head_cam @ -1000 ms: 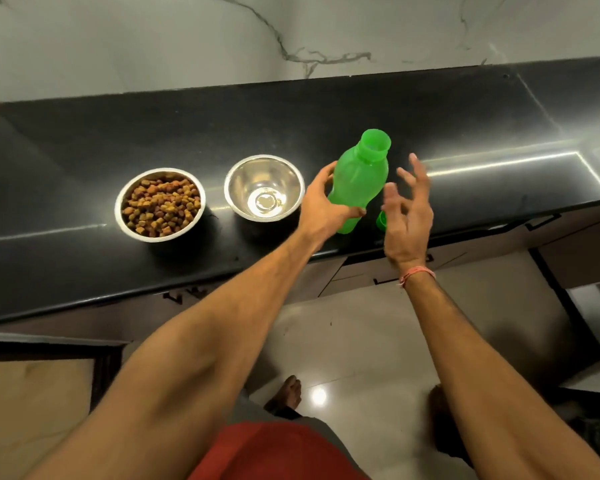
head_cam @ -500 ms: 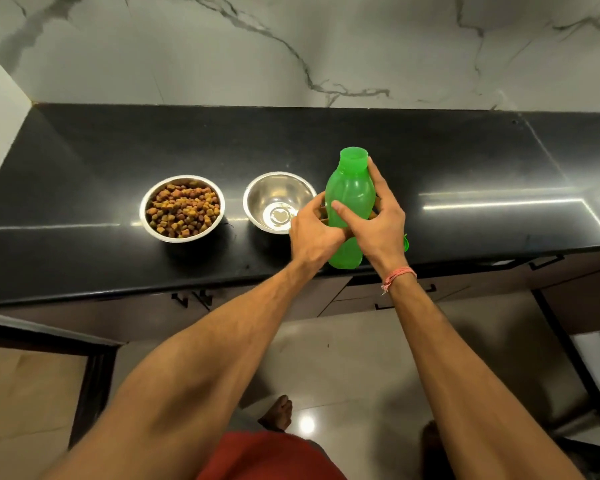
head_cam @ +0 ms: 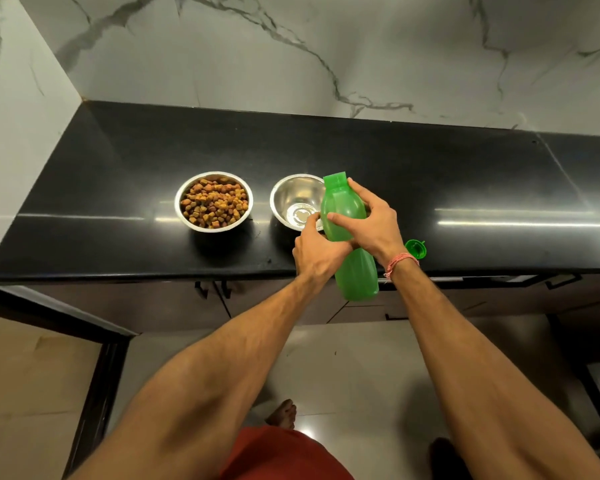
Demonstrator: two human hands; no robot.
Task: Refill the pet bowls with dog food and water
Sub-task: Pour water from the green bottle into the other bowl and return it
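Observation:
A green plastic bottle (head_cam: 343,216), uncapped, is lifted off the counter and tilted with its mouth over the right edge of the empty steel bowl (head_cam: 297,199). My right hand (head_cam: 371,220) grips the bottle's upper body. My left hand (head_cam: 319,251) holds its middle from the left. No water shows at the mouth. To the left stands a second steel bowl (head_cam: 213,202) full of brown dog food. The bottle's green cap (head_cam: 415,248) lies on the counter just right of my right wrist.
The black stone counter (head_cam: 465,174) runs left to right against a white marble wall (head_cam: 291,53), which also closes the left end. Dark cabinet fronts with handles (head_cam: 215,289) sit below its front edge. My bare foot (head_cam: 284,414) is on the tiled floor.
My right hand came from open beside the bottle to gripping it. Both hands have raised the bottle and tipped its mouth left toward the empty bowl.

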